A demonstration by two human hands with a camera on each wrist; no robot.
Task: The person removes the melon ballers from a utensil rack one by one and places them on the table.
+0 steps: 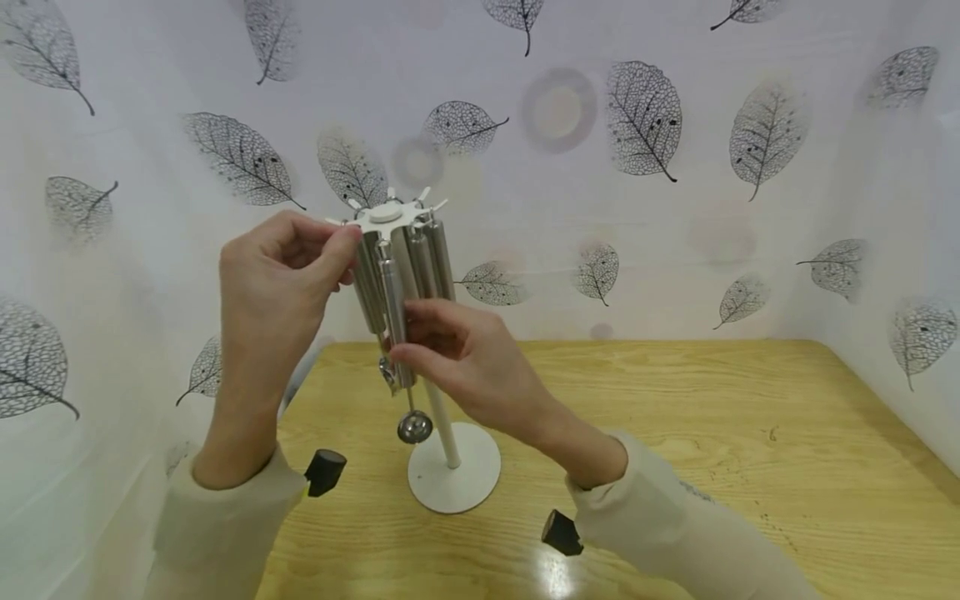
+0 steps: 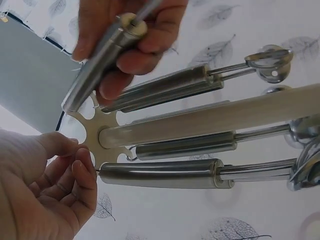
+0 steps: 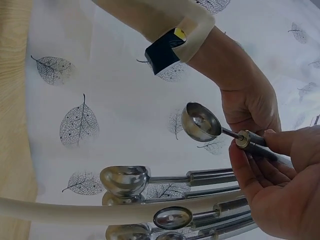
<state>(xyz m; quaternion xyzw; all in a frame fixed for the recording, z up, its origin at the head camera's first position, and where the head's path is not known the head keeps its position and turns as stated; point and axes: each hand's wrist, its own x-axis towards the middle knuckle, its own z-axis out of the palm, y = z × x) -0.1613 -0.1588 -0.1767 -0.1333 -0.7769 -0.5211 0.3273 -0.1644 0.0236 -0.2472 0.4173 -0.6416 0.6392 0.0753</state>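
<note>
My right hand (image 1: 480, 358) grips the steel handle of a scoop (image 1: 415, 427), whose small round bowl hangs downward. The top of this handle is close to the rim of a white hanging rack (image 1: 386, 215). On the other side, the thumb and fingers of my left hand (image 1: 277, 275) pinch the rack's rim beside a hanging utensil's loop; the fingers hide the exact contact. Several other steel-handled utensils (image 2: 160, 174) hang around the rack. In the right wrist view, the held scoop's deep bowl (image 3: 200, 121) faces the camera.
A white pole (image 1: 447, 433) carries the rack above a round white base (image 1: 465, 487) on the wood-grain table (image 1: 675, 433). Leaf-patterned curtains (image 1: 570, 200) surround the table at the back and sides. Each wrist bears a black camera (image 1: 326, 472).
</note>
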